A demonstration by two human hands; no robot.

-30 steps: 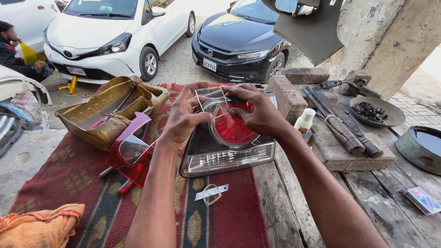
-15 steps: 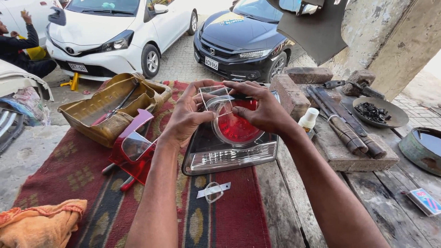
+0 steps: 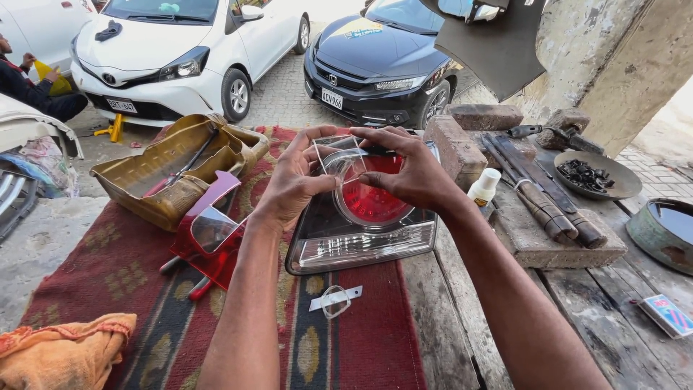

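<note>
Since earlier frame: little change. Both hands still up at top of tail lamp, fingers shifted slightly round the clear lens piece; lamp sits same spot on rug. Person at far left has lowered arm.

Left hand: fingers curled, thumb + fingertips pinching left edge of clear lens. Holding it, not open wide.

Right hand: fingers bent, tips pressed on upper right edge of same lens, thumb underneath. Closed on it too.

Lens: thin, transparent, rounded; held over the lamp's red round section, tilted toward camera. Whether seated in the lamp or just above it: can't tell.

Tail lamp: dark housing, red centre, clear ribbed strip along bottom. Lies on rug at its right edge, partly over bare wood of counter.

Around:
- Red lamp part just left of lamp, on rug.
- Small clear clip piece on rug in front of lamp, apart from it.
- Gold-coloured tray back left w/ tools inside.
- Orange cloth near left corner.
- Small white bottle just right of right wrist, beside brick.
- Dark rolled bars on a slab, right.
- Dish of dark bits far right; round tin at edge; small flat box near right.
- White car + dark car parked behind.
</note>
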